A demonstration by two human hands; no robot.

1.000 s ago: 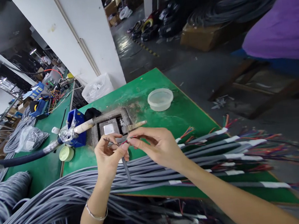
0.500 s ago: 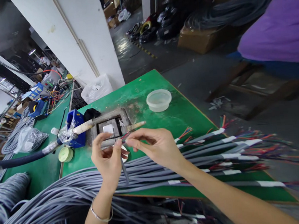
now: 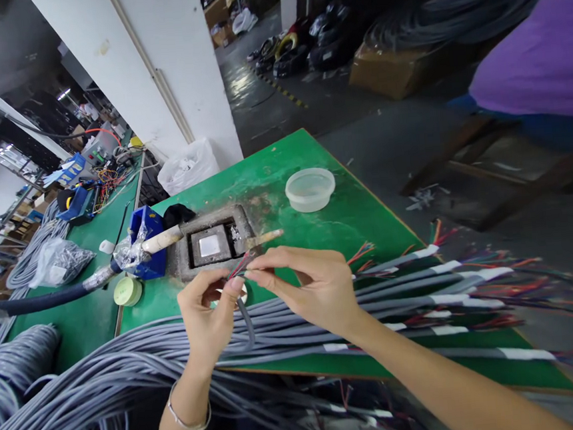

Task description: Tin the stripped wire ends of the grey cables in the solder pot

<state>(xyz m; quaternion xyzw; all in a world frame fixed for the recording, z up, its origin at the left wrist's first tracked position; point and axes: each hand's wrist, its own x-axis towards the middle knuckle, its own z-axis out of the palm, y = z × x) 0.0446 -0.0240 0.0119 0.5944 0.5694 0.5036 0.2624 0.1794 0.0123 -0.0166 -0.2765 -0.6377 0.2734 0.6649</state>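
Observation:
My left hand [image 3: 206, 316] pinches the end of a grey cable [image 3: 247, 322] just below its stripped tip. My right hand [image 3: 313, 287] meets it from the right, thumb and fingers closed on the thin red and dark wires [image 3: 237, 267] fanning out of that tip. Both hands hover over a thick bundle of grey cables [image 3: 129, 369] lying across the green table [image 3: 272, 169]. Just beyond the fingertips is a square solder pot [image 3: 209, 245] sunk into the table.
A clear plastic tub [image 3: 310, 189] stands behind the pot. A hose-fed tool [image 3: 120, 260], a blue bin [image 3: 146, 227] and a tape roll [image 3: 127, 291] lie left. Taped cable ends [image 3: 447, 281] with coloured wires overhang the right edge. A person in purple [image 3: 538, 59] sits at right.
The wire tips have been gathered from a spread into a tighter bunch pointing up-left. Both hands have shifted slightly while the cable below bends more to the right.

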